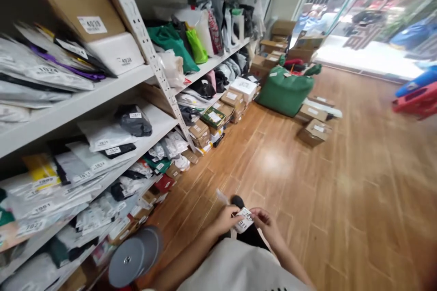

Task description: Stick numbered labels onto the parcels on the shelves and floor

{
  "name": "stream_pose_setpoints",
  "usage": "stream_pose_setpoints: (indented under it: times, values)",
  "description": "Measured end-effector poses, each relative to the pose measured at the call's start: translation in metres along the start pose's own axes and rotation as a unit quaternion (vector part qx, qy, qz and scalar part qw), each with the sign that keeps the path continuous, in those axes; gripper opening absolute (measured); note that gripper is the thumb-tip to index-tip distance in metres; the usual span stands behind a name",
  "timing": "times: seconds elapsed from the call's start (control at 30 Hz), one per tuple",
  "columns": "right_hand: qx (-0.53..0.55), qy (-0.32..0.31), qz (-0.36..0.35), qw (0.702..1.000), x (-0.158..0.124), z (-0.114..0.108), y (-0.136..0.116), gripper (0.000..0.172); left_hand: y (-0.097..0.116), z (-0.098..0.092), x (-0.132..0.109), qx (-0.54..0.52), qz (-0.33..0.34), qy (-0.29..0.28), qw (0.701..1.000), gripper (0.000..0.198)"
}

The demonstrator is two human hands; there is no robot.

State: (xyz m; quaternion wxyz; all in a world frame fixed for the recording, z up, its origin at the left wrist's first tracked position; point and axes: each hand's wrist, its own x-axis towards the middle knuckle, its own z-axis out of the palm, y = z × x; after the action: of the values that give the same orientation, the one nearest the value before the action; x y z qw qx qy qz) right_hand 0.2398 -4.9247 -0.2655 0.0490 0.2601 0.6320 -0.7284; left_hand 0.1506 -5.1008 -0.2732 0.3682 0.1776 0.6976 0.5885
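Observation:
In front of my lap, a small piece of white number labels (pixel 243 223) is between my two hands. My left hand (pixel 226 219) is closed on its left side, fingers wrapped round it. My right hand (pixel 265 221) pinches at the upper right corner of the labels with thumb and forefinger. Printed black digits face up; the lower row looks like 1011, the upper row is partly blurred. A pale, see-through strip (pixel 221 196) sticks up beyond my left hand. Below the labels a dark shoe (pixel 237 201) shows on the wooden floor.
To the left, metal shelves (pixel 136 77) hold many numbered bags and boxes. A grey round stool (pixel 129 259) stands beside the lowest shelf. Ahead are a stuffed green sack (pixel 285 91) and cardboard boxes (pixel 316 132) on the floor. A glass door (pixel 341 9) lies beyond.

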Motion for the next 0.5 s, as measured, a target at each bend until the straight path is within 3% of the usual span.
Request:
stream_pose_setpoints:
  times: [0.13, 0.3, 0.4, 0.5]
  values:
    - [-0.005, 0.008, -0.029, 1.000, -0.056, -0.027, -0.023, 0.053, 0.010, 0.046, -0.026, 0.015, 0.012, -0.022, 1.000, 0.033]
    - [0.041, 0.080, -0.100, 0.991, -0.110, -0.081, -0.036, 0.056, 0.035, 0.115, -0.010, 0.044, 0.043, -0.079, 0.995, 0.044]
    - [0.077, 0.140, -0.129, 0.979, -0.148, -0.136, -0.029, 0.053, 0.057, 0.180, 0.003, 0.049, 0.051, -0.127, 0.989, 0.050]
    - [0.092, 0.199, -0.148, 0.964, -0.195, -0.214, -0.020, 0.049, 0.081, 0.269, 0.015, 0.051, 0.055, -0.152, 0.986, 0.054]
